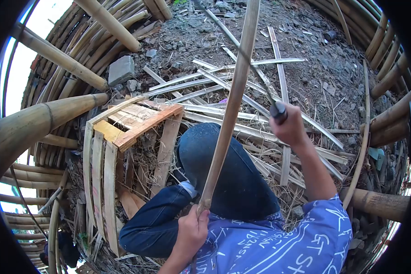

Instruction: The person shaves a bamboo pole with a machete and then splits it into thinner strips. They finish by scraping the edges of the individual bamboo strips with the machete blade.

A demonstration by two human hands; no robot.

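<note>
My left hand (192, 230) is closed round the lower end of a long bamboo strip (233, 100), which slants up past my bent knee to the top of the view. In my right hand (290, 127) is the dark handle of a long-bladed knife (263, 81). Its thin blade points up and left, crossing the bamboo strip in this view. Beyond the knife, several split bamboo strips (210, 81) lie crisscrossed on the ground, with thin shavings (271, 166) scattered below them near my right forearm.
A slatted wooden stool (148, 123) stands left of my knee. Thick bamboo poles (50, 114) stick out at the left, and more poles (374, 201) at the right. A grey concrete block (121, 70) rests on the stony ground behind the stool.
</note>
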